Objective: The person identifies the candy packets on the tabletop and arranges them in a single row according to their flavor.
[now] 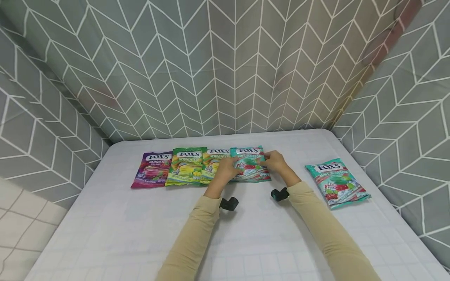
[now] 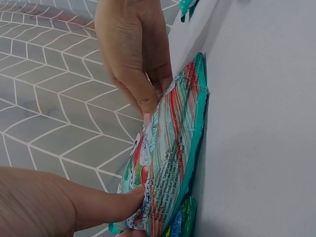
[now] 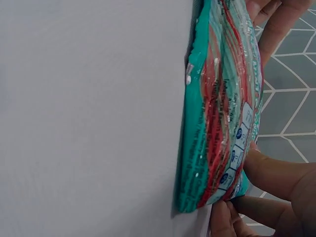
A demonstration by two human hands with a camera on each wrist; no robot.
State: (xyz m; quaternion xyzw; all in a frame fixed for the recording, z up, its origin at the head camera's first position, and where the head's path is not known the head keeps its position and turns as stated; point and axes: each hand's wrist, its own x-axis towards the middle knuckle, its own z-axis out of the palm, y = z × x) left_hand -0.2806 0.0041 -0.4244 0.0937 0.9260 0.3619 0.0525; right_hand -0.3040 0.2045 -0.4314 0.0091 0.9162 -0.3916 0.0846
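Both hands hold a teal Fox's Mint Blossom candy bag (image 1: 250, 166) that lies at the back of the table, right of two green bags. My left hand (image 1: 226, 170) pinches its left side, thumb on the printed front and fingertips partly hidden under the edge. At the opposite side my right hand (image 1: 277, 162) pinches the bag's edge between thumb and fingers, as the right wrist view shows. The nearer green Fox's Springtea bag (image 1: 211, 166) sits partly behind the left hand, its left side under another green Springtea bag (image 1: 185, 167).
A purple Fox's Berries bag (image 1: 152, 171) ends the row at the left. Another teal Mint Blossom bag (image 1: 338, 184) lies tilted by the table's right side. A patterned grey curtain (image 1: 218, 78) hangs behind the white table (image 1: 253, 234).
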